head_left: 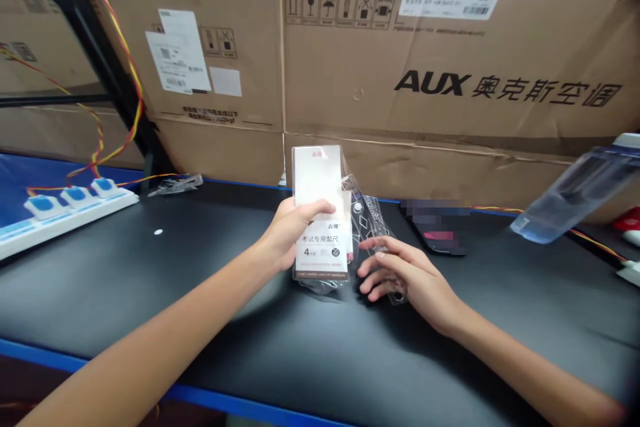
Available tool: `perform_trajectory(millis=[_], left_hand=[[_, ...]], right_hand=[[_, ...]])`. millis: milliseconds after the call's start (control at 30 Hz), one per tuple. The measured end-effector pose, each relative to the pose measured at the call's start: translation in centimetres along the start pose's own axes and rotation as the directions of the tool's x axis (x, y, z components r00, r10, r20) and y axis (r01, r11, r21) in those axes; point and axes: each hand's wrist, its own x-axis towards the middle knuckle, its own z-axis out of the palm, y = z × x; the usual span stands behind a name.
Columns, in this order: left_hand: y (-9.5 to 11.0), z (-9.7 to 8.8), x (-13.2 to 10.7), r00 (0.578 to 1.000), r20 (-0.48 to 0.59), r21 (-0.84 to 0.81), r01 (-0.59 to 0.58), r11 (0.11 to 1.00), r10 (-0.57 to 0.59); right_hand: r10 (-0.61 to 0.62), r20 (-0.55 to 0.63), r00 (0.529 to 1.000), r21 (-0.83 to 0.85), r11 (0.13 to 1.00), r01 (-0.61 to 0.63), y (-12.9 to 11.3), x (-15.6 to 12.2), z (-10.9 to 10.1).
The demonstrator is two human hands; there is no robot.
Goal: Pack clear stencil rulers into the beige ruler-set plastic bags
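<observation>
My left hand point(287, 233) grips a ruler set packet point(320, 177), a flat white card in a clear sleeve with Chinese print, its thumb lying across the front. The packet is held upright above the black table. Just right of it is my right hand point(395, 270), fingers apart and slightly curled. Behind those fingers, clear plastic rulers point(365, 213) with cut-out shapes lean at a slant, partly hidden by the packet and the hand. Whether the right fingertips touch them is hard to see.
Large cardboard boxes point(345, 80) stand along the back. A phone point(440, 237) lies at the right, near a tilted clear bottle point(575, 193). On the left are a white power strip point(70, 213), crumpled clear plastic point(177, 185) and a small white disc point(159, 232).
</observation>
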Motion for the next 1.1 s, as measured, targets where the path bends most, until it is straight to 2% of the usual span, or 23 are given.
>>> perform_trajectory(millis=[433, 633, 767, 933, 1100], left_hand=[[0.11, 0.23, -0.27, 0.999, 0.013, 0.032, -0.032, 0.999, 0.031], [0.13, 0.34, -0.39, 0.998, 0.052, 0.017, 0.019, 1.0, -0.02], [-0.01, 0.29, -0.38, 0.995, 0.098, 0.05, 0.024, 0.998, -0.029], [-0.26, 0.45, -0.55, 0.985, 0.163, 0.103, 0.039, 0.994, -0.055], [-0.39, 0.71, -0.72, 0.985, 0.155, 0.111, 0.063, 0.992, -0.08]], right_hand=[[0.002, -0.002, 1.0, -0.102, 0.995, -0.002, -0.38, -0.1, 0.0], [0.002, 0.005, 1.0, -0.122, 0.993, -0.001, -0.09, -0.02, -0.18], [0.007, -0.014, 1.0, -0.121, 0.993, -0.009, -0.11, 0.0, -0.34], [0.041, 0.02, 0.999, -0.126, 0.991, -0.038, -0.15, -0.11, -0.23], [0.059, 0.027, 0.998, -0.134, 0.989, -0.055, -0.22, -0.17, -0.07]])
